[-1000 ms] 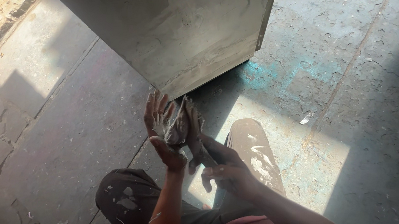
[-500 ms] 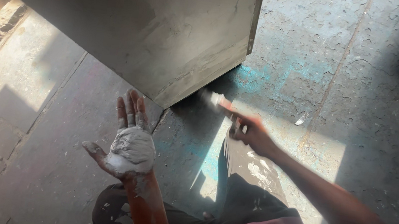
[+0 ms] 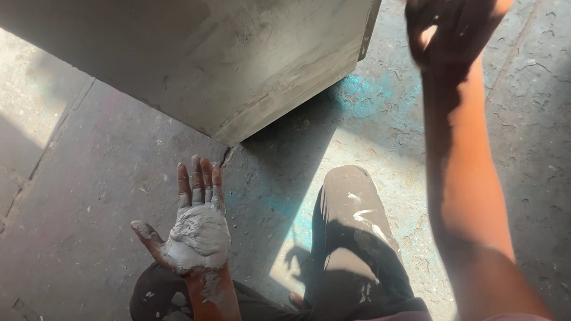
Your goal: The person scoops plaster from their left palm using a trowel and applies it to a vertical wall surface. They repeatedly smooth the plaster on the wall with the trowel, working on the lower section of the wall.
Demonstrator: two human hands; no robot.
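Putty [image 3: 199,238] heaped on open left palm [image 3: 195,233] | right hand [image 3: 452,18] raised, blurred, grip unclear

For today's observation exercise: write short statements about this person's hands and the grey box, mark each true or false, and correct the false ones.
1. The left hand lies palm up with a lump of white paste on it. True.
2. The right hand rests on the knee. False: it is raised at the top edge, near the grey box corner.
3. The box is bright red. False: it is grey.
4. The concrete floor is cracked. True.
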